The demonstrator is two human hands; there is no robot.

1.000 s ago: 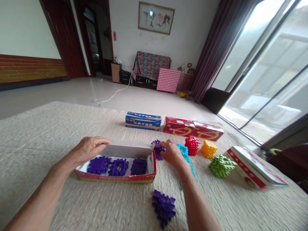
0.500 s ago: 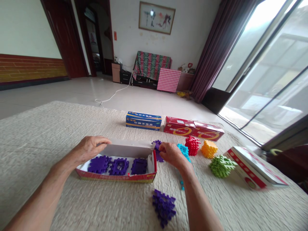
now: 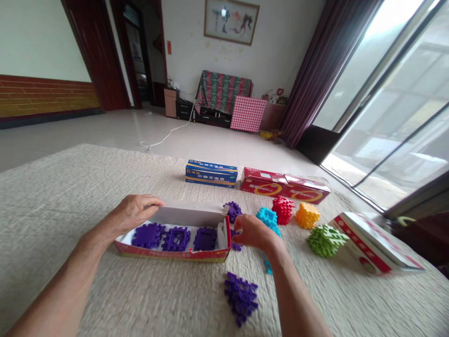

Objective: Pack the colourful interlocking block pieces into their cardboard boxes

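A long cardboard box [image 3: 168,255] with a red and yellow-green front stands on the quilted cover, its lid [image 3: 194,216] raised along the far side. Several purple interlocking plastic pieces [image 3: 177,239] lie inside on white lining. My left hand [image 3: 135,213] is closed on the lid's left end. Just off the box's right end is my right hand [image 3: 256,231], fingers bent and apart, close to a purple piece [image 3: 237,239] that it partly hides. Behind lies another purple piece [image 3: 233,210]. Nearer to me sits a pile of purple pieces [image 3: 240,297].
Light blue [image 3: 267,218], red [image 3: 282,210], yellow [image 3: 307,216] and green [image 3: 326,240] piece stacks stand to the right. A blue box [image 3: 211,174] and red boxes [image 3: 284,185] stand behind. A red-and-white box [image 3: 375,243] lies far right.
My right hand has come off the lid's right corner and moved slightly down, beside the box's right end. My left hand stays on the lid. The view has shifted slightly.
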